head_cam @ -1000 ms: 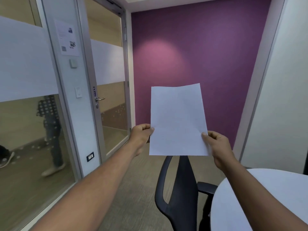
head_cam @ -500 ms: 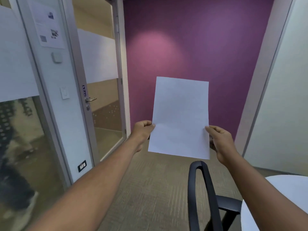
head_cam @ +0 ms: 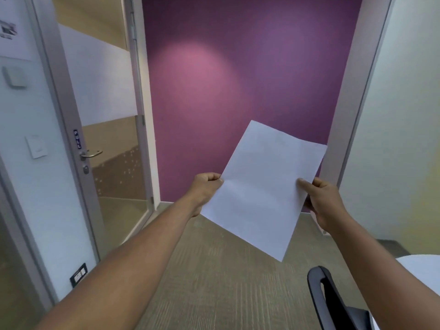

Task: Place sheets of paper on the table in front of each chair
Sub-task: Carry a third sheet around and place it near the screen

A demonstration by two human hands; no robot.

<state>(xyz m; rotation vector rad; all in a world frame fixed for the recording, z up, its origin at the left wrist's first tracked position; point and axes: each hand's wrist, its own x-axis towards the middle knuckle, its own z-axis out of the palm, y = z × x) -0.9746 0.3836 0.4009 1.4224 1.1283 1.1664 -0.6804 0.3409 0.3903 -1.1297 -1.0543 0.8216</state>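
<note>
Sheet of paper (head_cam: 264, 186) pinched between left hand (head_cam: 204, 188) and right hand (head_cam: 321, 201).

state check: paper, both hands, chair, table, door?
paper: held in the air, tilted, blank, not yet on the table
left hand: grip shut on the paper's left edge
right hand: grip shut on the paper's right edge
chair: at the table, only partly in view
table: only an edge shows
door: looks open
</note>
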